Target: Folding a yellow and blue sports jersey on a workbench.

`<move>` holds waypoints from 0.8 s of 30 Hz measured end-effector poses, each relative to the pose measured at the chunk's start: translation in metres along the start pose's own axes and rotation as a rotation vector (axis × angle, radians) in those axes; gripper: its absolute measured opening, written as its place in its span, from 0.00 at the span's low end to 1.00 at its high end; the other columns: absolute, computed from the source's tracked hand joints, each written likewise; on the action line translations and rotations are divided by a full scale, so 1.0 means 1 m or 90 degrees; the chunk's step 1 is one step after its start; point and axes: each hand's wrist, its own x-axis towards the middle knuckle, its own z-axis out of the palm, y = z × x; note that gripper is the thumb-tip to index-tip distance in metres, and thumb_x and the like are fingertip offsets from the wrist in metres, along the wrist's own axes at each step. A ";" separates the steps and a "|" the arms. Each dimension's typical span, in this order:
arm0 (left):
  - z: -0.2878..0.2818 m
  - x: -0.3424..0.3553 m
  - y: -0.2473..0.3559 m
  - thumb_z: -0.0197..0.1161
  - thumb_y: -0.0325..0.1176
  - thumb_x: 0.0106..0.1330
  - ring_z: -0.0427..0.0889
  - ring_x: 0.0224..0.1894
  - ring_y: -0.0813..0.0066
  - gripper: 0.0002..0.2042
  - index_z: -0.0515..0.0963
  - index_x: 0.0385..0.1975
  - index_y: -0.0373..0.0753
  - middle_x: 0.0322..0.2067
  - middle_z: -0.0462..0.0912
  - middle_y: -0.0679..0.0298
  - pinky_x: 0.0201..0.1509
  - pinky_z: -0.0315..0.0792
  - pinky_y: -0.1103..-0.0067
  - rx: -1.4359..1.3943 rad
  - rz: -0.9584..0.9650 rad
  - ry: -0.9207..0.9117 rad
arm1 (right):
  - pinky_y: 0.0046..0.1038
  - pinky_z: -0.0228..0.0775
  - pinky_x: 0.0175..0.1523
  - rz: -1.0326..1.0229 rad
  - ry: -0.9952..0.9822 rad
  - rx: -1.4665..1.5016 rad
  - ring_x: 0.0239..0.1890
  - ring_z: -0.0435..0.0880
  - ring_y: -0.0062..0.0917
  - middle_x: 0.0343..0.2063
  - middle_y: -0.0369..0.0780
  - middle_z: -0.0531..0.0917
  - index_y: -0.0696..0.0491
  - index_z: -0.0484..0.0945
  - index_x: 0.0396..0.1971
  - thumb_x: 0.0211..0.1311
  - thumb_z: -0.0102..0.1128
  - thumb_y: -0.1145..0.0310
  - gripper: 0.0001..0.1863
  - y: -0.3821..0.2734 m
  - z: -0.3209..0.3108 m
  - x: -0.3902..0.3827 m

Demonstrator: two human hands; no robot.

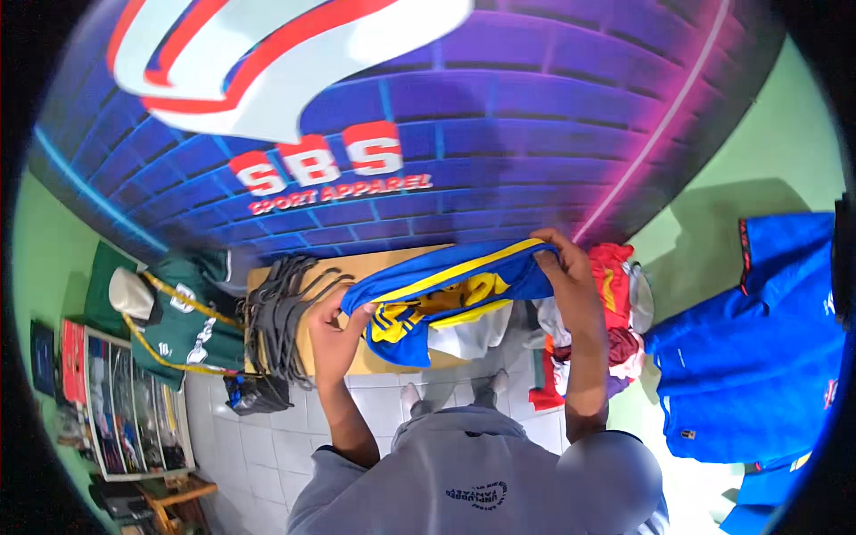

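Note:
A blue garment with yellow stripes and yellow inner parts [473, 266] is stretched between my two hands, above a light wooden table. Its opening gapes toward me, showing yellow cloth with dark marks inside. My left hand [334, 334] pinches its left end between thumb and fingers. At the other end, higher up, my right hand [567, 267] grips the blue edge. Whether it is a shirt or shorts, I cannot tell. Partly hidden beneath it, a white cloth [481, 333] lies on the table [374, 362].
Dark hangers [281, 312] are heaped on the table's left side. A mannequin in a green jersey [201, 330] with a measuring tape stands beyond. Right of the table is a pile of mixed clothes [611, 290]; blue jerseys [749, 357] hang farther right. A shelf [134, 406] stands left.

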 end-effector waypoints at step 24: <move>-0.149 0.038 -0.052 0.71 0.24 0.54 0.75 0.35 0.67 0.08 0.85 0.35 0.35 0.31 0.82 0.62 0.45 0.70 0.76 0.227 0.073 0.186 | 0.23 0.74 0.46 -0.204 -0.312 0.005 0.37 0.81 0.23 0.38 0.41 0.85 0.57 0.79 0.44 0.67 0.59 0.74 0.08 -0.050 0.328 0.091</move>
